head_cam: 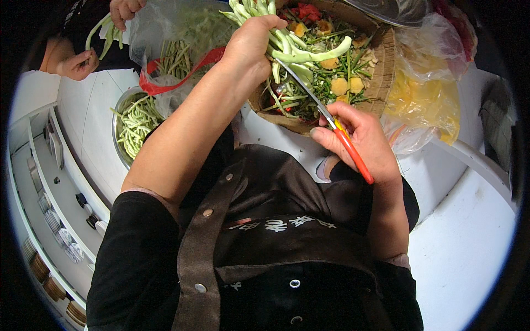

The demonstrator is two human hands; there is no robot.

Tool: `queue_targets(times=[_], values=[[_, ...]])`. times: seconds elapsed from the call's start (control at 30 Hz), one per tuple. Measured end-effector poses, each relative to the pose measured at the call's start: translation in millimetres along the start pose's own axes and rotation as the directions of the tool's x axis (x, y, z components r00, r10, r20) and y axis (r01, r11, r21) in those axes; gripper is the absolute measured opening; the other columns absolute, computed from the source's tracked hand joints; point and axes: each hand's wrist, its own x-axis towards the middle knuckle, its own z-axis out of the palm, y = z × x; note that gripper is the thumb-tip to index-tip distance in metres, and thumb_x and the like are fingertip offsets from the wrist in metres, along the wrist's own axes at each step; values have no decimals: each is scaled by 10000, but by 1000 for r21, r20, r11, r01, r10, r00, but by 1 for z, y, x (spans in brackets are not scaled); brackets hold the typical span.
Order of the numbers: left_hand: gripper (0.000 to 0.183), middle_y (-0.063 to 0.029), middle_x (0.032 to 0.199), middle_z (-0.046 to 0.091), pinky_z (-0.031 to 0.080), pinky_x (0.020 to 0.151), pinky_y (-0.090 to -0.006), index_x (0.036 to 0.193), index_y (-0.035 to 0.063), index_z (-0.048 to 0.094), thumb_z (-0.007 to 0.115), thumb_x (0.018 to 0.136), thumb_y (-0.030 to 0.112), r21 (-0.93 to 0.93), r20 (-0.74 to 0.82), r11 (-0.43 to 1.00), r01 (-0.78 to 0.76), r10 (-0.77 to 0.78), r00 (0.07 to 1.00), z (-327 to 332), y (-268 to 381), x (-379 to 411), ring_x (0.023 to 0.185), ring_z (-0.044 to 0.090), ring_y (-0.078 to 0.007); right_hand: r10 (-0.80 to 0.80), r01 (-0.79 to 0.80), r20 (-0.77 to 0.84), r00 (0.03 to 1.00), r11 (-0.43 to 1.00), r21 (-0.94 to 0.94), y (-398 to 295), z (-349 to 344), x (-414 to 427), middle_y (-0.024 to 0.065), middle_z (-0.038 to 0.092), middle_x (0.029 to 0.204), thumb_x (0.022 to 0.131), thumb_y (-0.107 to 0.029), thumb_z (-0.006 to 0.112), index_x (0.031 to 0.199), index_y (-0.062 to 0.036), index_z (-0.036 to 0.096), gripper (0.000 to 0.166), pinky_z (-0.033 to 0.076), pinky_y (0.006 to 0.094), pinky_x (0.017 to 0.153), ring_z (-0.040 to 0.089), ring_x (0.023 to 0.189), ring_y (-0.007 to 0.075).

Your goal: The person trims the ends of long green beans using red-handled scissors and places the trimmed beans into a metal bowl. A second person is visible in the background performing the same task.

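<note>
My left hand (252, 45) grips a bunch of pale green beans (290, 47), whose ends stick out on both sides of the fist. In my right hand (364, 136) is a pair of scissors (352, 155) with red and yellow handles. Its long metal blades point up and left, with the tips at the beans just below my left hand. Both hands are over a worn cardboard box (383, 70) holding vegetable scraps (323, 74): green stems, yellowish pieces and something red.
A metal bowl of cut beans (136, 128) stands on the floor at left. Beside it is a clear plastic bag of beans (176, 58) with a red band. Another person's hands (78, 64) hold beans at upper left. Yellow plastic bags (422, 95) lie right; shelves with dishes (54, 215) stand left.
</note>
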Motion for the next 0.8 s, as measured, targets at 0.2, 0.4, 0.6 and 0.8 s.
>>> queue_targets(times=[0.2,0.4,0.6,0.8], values=[[262,-169,1069,631,555,884,-480,1109,-36,599,679,882,67,25,0,1000,6,-6,1000,-3,-8,3,934,638,-308,-30,23,-92,995,997,-80,4,4,2,92,618,685,883,-337,828,997,-16,701,363,478,323,610,550,641,122],[210,-138,965,708,604,821,-443,1063,-8,650,688,878,85,101,-64,995,3,3,998,-3,-16,8,838,706,-283,3,-22,-66,998,961,-276,-9,-4,-4,52,588,728,929,-297,778,1015,-14,678,312,464,306,653,524,688,108],[238,-153,988,706,600,837,-450,1091,-20,649,667,892,109,139,-67,989,54,-44,997,0,-21,1,854,704,-293,84,-80,24,996,988,-130,-13,-4,-8,0,576,743,980,-293,715,1021,-11,664,290,443,273,647,512,697,87],[261,-168,1026,715,600,844,-449,1122,-24,651,657,900,113,224,39,974,25,-34,999,1,-26,-4,881,713,-294,262,-267,127,957,963,25,-21,-10,-12,-18,579,747,1005,-312,676,1017,2,656,315,444,255,637,548,684,69]])
